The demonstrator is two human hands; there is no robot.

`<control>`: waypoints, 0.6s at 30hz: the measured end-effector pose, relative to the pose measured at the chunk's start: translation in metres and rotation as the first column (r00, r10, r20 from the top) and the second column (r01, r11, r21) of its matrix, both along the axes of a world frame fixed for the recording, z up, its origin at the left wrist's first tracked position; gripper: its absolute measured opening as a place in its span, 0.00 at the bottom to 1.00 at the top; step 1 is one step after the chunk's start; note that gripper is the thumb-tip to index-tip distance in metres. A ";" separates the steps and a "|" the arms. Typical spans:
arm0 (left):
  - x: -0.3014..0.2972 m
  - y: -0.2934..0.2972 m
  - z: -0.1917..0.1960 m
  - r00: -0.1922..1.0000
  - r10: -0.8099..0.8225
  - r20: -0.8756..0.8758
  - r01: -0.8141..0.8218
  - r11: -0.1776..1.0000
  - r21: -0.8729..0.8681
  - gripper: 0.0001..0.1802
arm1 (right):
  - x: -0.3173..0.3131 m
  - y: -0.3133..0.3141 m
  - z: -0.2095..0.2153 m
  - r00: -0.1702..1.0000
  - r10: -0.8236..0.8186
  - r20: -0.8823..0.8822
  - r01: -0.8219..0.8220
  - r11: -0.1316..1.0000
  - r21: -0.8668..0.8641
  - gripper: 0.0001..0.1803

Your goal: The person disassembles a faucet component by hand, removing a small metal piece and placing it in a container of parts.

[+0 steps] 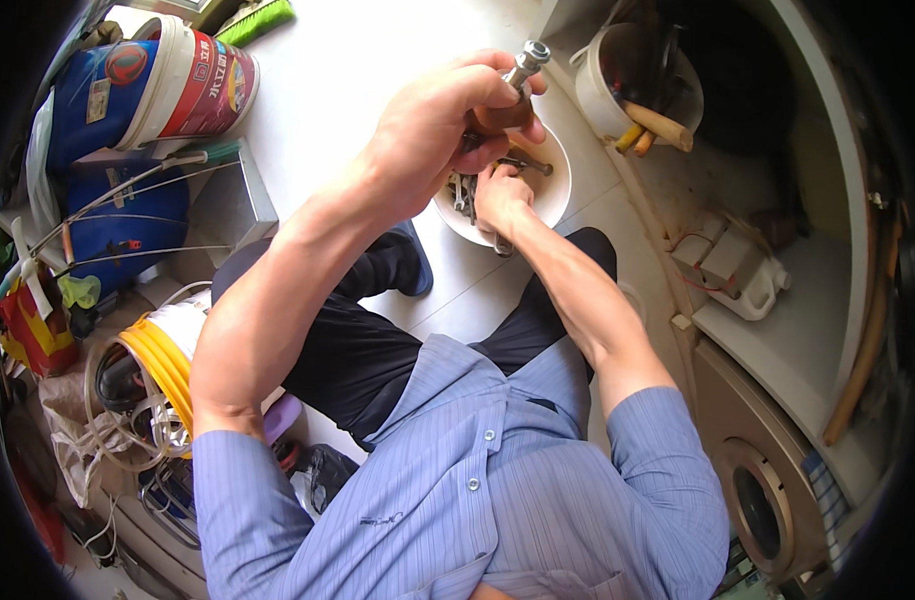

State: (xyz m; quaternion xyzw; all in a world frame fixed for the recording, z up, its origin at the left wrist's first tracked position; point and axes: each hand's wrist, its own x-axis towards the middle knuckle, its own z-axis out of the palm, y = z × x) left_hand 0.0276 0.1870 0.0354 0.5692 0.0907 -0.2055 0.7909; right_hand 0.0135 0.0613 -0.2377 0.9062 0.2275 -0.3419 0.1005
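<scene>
My left hand (pixel 442 110) is raised above a white round tub (pixel 562 170), its fingers closed around a shiny metal bolt with a nut (pixel 526 65). Below the bolt, a brown rounded piece (pixel 501 116) shows among the same fingers; whether the two are joined I cannot tell. Down inside the tub is my right hand (pixel 501 197), fingers curled in among metal tools. Open-ended wrenches (pixel 459 192) lie at its left, and a tool with a round end (pixel 544 168) rests against the far right side. Its fingertips and whatever they grip are hidden.
A white bucket (pixel 602 85) with wooden-handled tools stands at upper right by a shelf unit. A white plastic jug (pixel 762 290) sits on a shelf. At left are a red-and-white paint bucket (pixel 212 80), blue containers (pixel 127 225) and coiled yellow hose (pixel 162 370). A green brush (pixel 257 22) lies beyond.
</scene>
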 end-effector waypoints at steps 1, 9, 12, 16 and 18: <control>0.000 0.001 -0.001 1.000 0.000 -0.001 0.000 1.000 0.006 0.20 | 0.004 0.004 -0.012 1.000 0.008 -0.015 -0.009 0.999 -0.036 0.40; -0.001 0.009 -0.001 1.000 0.002 0.011 -0.002 1.000 0.000 0.19 | 0.037 -0.006 -0.015 0.974 0.120 -0.192 -0.082 0.977 0.195 0.24; 0.002 0.003 -0.001 0.998 -0.048 0.037 0.049 0.999 -0.016 0.19 | 0.065 -0.033 0.000 0.975 0.067 -0.214 -0.001 0.956 0.294 0.20; 0.002 0.006 -0.001 0.998 -0.043 0.042 0.043 0.999 -0.006 0.19 | 0.090 -0.033 0.019 0.949 0.143 -0.282 -0.087 0.975 0.202 0.18; 0.004 0.002 -0.001 0.999 -0.007 0.054 0.009 0.999 -0.050 0.18 | 0.097 -0.039 0.019 0.949 0.131 -0.287 -0.064 0.971 0.231 0.18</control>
